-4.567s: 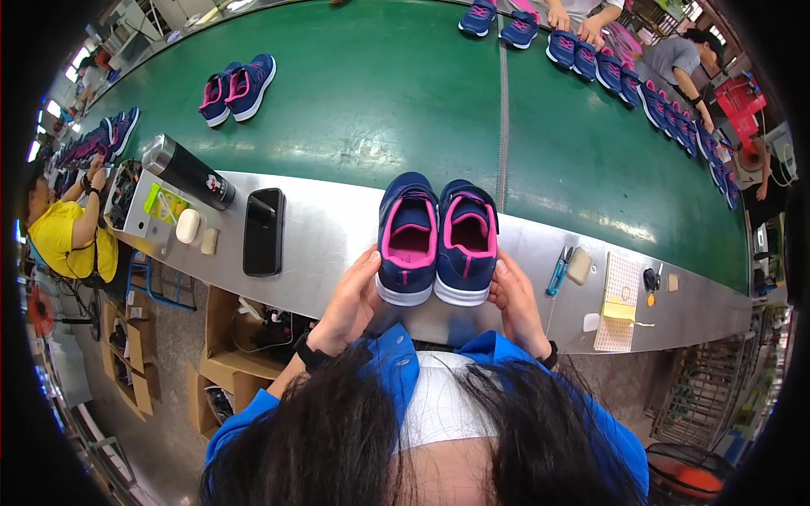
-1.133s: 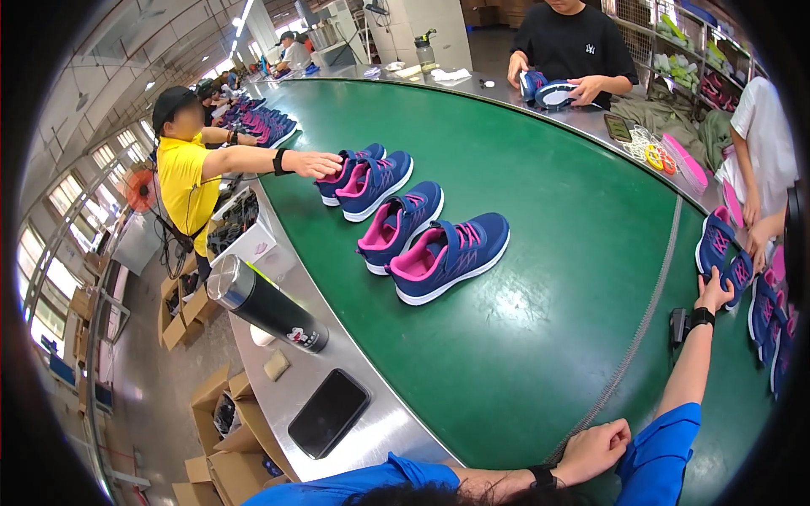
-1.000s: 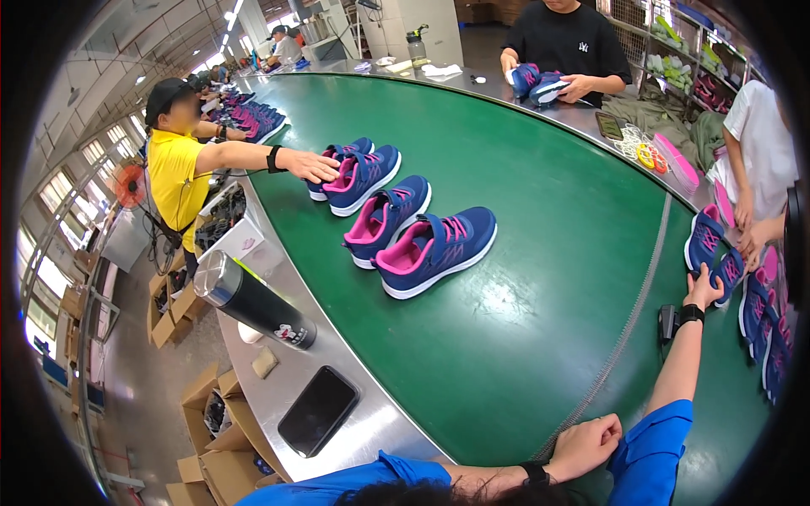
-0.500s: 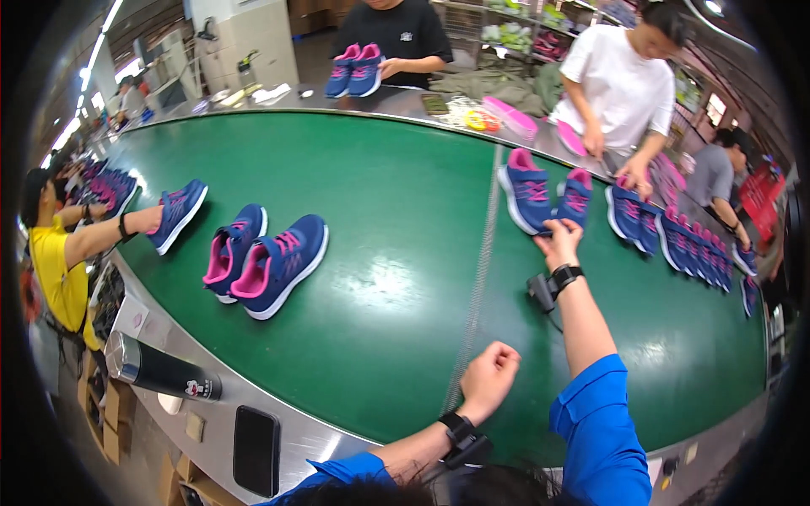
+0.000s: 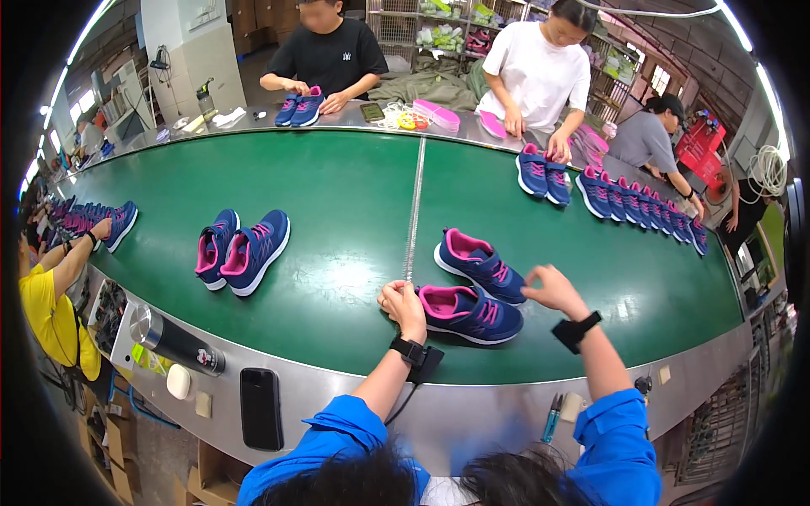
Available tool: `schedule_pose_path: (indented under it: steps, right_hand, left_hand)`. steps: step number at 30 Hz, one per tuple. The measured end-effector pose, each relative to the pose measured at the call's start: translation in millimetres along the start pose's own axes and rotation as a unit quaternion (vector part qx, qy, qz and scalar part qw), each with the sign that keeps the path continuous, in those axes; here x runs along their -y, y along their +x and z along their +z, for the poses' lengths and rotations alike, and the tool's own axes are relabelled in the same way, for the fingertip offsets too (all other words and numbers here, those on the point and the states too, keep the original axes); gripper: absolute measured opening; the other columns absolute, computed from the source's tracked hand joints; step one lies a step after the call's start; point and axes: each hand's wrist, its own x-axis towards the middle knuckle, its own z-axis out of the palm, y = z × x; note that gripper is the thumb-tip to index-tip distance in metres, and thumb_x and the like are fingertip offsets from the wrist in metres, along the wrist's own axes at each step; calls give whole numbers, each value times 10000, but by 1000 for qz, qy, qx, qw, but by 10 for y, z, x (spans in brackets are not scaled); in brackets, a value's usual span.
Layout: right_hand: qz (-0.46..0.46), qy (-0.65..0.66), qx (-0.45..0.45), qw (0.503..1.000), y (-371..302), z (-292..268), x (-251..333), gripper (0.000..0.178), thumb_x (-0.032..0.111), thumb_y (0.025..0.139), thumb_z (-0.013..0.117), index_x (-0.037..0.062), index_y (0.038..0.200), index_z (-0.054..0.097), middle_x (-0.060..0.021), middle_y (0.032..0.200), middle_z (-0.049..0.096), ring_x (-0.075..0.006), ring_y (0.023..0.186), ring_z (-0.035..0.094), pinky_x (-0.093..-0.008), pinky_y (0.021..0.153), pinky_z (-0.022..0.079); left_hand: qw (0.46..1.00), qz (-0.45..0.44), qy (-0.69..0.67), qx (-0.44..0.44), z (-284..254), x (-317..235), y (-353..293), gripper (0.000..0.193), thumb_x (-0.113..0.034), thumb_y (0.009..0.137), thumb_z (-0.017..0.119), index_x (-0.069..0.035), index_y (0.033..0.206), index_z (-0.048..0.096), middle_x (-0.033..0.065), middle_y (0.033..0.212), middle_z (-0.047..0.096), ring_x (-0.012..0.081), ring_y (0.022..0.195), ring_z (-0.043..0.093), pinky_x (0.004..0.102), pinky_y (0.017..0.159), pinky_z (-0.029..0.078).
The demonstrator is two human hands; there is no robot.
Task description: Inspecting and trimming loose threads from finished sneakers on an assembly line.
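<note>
Two navy sneakers with pink laces and linings lie in front of me on the green belt, toes toward the right. My left hand [image 5: 403,309] is closed at the heel of the nearer sneaker [image 5: 481,317]. My right hand [image 5: 557,292] is by the toe of the farther sneaker [image 5: 483,268], its thumb and forefinger apart; whether a fingertip touches it I cannot tell. Both wrists wear black straps with small boxes. Another matching pair of sneakers [image 5: 253,253] stands to the left on the belt.
Along the near metal edge [image 5: 329,405] lie a black phone [image 5: 261,409], a dark flask [image 5: 177,339] and teal-handled snips [image 5: 552,418]. Across the belt [image 5: 354,185], co-workers handle sneakers. A row of sneakers [image 5: 633,202] lines the far right; more sneakers crowd the far left.
The sneaker pair has come nearer and turned sideways. My left hand has reached its heel; my right hand has drawn back with it. The co-worker opposite has lowered a pair onto the edge.
</note>
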Motion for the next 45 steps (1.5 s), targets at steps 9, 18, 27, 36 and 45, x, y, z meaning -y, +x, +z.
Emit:
schedule_pose_path:
  steps: [9,18,27,36,45]
  right_hand:
    - [-111,-174,-44,978,492,996,1278,424,449,702,691,91,925,727,-202,1180,537,-363,1219,418,-505,1119,198]
    - [-321,44,-59,944,-127,604,1395,148,56,590,640,81,707,728,-105,778,677,-291,773,631,-379,768,489]
    - [-372,157,-64,913,-1832,619,1469,288,91,718,730,171,989,674,15,1124,630,-193,1204,526,-543,1125,198]
    - [84,372,-70,922,-2403,1151,1084,671,290,743,759,-41,1271,509,-181,1081,622,-248,961,634,-332,833,501]
    - [83,781,90,612,-2515,1013,899,425,216,959,543,-14,1308,466,-97,1206,586,-163,1065,581,-299,935,460]
  left_hand:
    - [977,113,-122,136,-1135,-761,-291,93,-159,872,595,-74,862,560,59,939,478,176,931,442,308,811,368]
    - [971,97,-17,217,-2702,-508,-647,66,-93,856,605,-42,864,564,6,817,585,104,783,533,252,707,422]
    - [961,117,175,179,-2239,-106,-1252,607,-259,814,647,-19,1327,430,197,1161,442,328,1087,403,425,940,369]
    - [939,29,182,291,-2253,-107,-1368,741,-171,683,633,-12,1371,412,269,1178,464,404,1133,420,441,1023,335]
    - [816,-315,-217,433,-2604,-544,-1633,583,83,766,453,9,1344,424,98,1216,580,181,1018,613,294,896,496]
